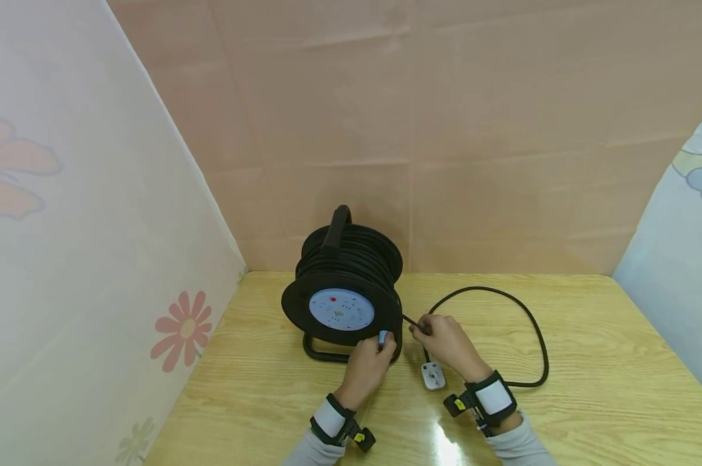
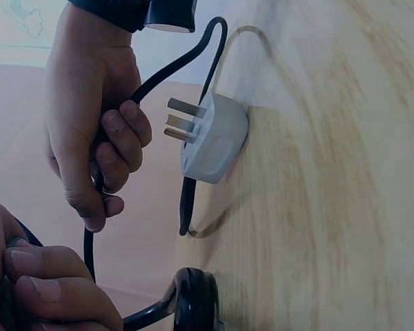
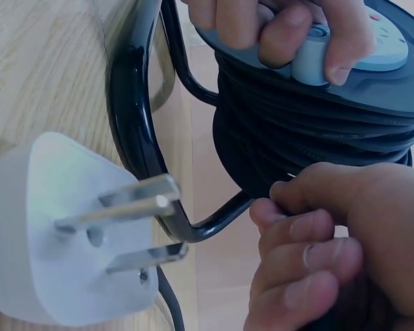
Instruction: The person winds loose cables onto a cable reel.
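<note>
A black cable reel (image 1: pixel 351 259) stands on the wooden table, its round light-blue socket panel (image 1: pixel 341 309) facing forward. At the reel's lower right rim, my left hand (image 1: pixel 367 364) grips a small light-blue crank knob (image 3: pixel 310 56). Just to the right, the fingers of my right hand (image 1: pixel 449 346) are curled round the black cable (image 2: pixel 172 67), which runs from the reel through this hand. A white three-pin plug (image 1: pixel 432 375) rests on the table below the right hand; its metal pins (image 2: pixel 183 117) show in both wrist views.
The loose cable makes a wide loop (image 1: pixel 544 349) on the table to the right. The reel's black tubular stand (image 1: pixel 324 355) touches the tabletop. Behind the table rises a brown paper-covered wall (image 1: pixel 444 162), with a flower-patterned panel (image 1: pixel 124 226) on the left.
</note>
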A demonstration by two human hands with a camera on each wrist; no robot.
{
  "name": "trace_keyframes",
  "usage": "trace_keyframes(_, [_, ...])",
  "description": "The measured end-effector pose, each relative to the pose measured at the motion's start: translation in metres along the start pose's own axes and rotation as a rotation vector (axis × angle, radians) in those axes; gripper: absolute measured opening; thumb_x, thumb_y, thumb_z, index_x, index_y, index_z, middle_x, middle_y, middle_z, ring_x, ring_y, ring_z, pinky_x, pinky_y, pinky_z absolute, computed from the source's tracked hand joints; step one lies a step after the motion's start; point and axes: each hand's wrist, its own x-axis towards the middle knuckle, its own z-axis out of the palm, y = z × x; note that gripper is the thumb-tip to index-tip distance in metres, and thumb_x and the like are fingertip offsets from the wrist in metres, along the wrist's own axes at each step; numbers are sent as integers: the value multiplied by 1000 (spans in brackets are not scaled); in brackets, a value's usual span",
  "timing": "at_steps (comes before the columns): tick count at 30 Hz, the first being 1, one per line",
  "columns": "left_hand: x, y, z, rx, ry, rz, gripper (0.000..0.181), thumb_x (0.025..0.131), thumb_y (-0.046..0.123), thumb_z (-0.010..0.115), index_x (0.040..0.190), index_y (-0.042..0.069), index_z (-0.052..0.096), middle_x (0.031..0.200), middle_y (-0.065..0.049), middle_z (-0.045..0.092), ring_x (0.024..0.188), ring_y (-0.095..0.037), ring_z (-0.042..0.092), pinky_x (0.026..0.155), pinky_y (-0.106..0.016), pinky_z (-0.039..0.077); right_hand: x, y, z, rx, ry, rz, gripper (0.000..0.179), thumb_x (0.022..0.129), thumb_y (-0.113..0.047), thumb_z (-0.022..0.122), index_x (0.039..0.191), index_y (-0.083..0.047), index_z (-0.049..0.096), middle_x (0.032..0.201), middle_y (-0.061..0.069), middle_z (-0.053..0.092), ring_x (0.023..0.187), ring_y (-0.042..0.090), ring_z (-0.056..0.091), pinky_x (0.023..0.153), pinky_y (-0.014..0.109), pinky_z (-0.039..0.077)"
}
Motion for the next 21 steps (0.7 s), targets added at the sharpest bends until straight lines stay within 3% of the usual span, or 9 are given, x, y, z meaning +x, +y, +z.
trace_keyframes(21, [-1, -12, -2, -1, -7, -24, 51, 100, 38, 45, 54, 19, 38, 49, 10, 28, 43, -7, 30, 41, -24, 25, -2, 9, 5, 23, -132, 35, 27, 95, -22, 62, 69, -15, 56, 54, -5, 44, 43, 8, 40, 41, 23, 30])
